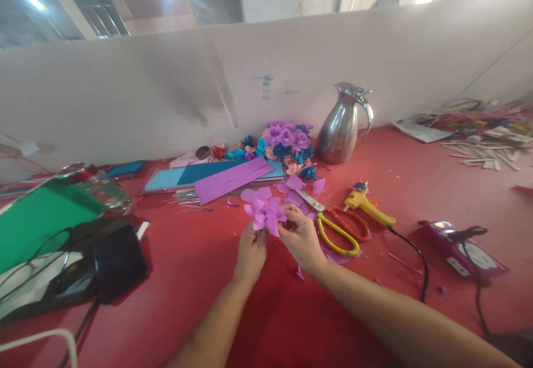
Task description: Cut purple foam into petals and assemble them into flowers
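A purple paper flower (pixel 266 212) with spread petals is held up over the red table (pixel 187 290). Beneath it, my left hand (pixel 251 248) is closed around its base; the fingertips are partly hidden by the petals. My right hand (pixel 303 237) pinches a petal at the flower's right side between thumb and fingers. Loose purple petals (pixel 294 183) lie just behind the flower. To the right of my right hand rest scissors (pixel 339 235) with yellow and red handles, and beyond them a yellow glue gun (pixel 368 207).
Behind stand a metal jug (pixel 342 126) and a pile of paper flowers (pixel 287 137). Purple paper (pixel 233 179) lies over blue sheets. At left are a dark phone (pixel 120 262), a glass jar (pixel 97 185) and green paper (pixel 45 218); at right, a corded purple box (pixel 466 248) and sticks (pixel 487 151).
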A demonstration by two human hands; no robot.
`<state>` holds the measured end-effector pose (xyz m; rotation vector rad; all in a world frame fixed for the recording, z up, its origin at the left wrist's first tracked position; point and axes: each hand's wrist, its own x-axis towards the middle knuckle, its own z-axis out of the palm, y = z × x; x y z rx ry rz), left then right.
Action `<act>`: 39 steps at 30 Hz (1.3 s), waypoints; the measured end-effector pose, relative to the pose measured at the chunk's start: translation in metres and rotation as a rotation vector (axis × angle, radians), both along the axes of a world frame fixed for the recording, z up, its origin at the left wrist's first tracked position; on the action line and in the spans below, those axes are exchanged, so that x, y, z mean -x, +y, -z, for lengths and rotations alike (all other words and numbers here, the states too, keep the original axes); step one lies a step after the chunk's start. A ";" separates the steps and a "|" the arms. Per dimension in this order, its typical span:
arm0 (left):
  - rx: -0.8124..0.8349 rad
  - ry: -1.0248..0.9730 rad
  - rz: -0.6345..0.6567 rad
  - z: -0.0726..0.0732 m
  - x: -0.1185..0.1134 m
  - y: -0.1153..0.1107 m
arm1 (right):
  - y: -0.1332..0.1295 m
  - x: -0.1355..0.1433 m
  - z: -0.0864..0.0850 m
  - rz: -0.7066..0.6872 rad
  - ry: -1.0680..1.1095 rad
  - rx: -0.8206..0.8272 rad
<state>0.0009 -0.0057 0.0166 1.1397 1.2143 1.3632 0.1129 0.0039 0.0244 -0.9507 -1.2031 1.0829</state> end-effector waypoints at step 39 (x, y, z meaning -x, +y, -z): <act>0.227 -0.493 0.047 -0.034 0.025 0.006 | 0.007 -0.011 0.003 -0.040 -0.378 -0.368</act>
